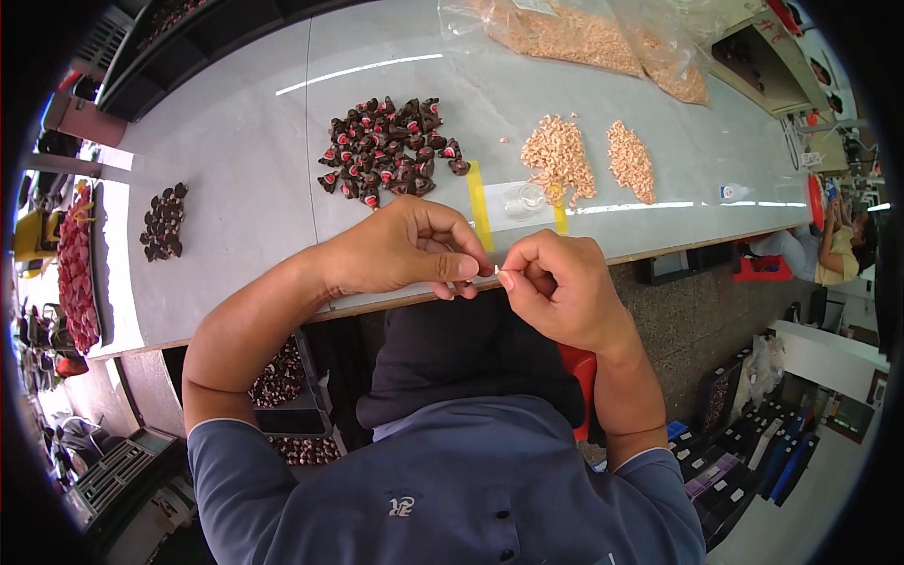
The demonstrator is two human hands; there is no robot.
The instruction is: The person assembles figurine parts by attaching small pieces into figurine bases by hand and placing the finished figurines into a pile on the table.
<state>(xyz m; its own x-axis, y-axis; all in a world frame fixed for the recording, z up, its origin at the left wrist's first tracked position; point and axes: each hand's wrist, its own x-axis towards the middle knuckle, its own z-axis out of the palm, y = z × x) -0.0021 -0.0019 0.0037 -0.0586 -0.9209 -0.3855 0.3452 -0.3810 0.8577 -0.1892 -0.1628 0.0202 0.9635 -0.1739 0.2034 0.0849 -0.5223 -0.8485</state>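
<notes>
My left hand (405, 250) and my right hand (565, 287) meet at the table's near edge, fingertips almost touching. Thumb and forefinger of the right hand pinch a tiny pale piece (498, 270). The left fingers are curled together with the thumb; whatever lies in them is hidden. Just beyond the left hand spreads a pile of small dark brown figures with red-and-white parts (391, 146). Past the right hand are a larger heap of small beige pieces (557, 155) and a smaller beige heap (629, 160). A small clear glass dish (524, 200) sits between yellow tape strips (480, 207).
A small dark cluster (164, 223) lies on the table's left part. Clear bags of beige pieces (574, 40) lie at the far side. A small white-labelled bottle (733, 192) is at right. Bins of dark pieces (282, 377) stand below the table. Another person (841, 247) sits far right.
</notes>
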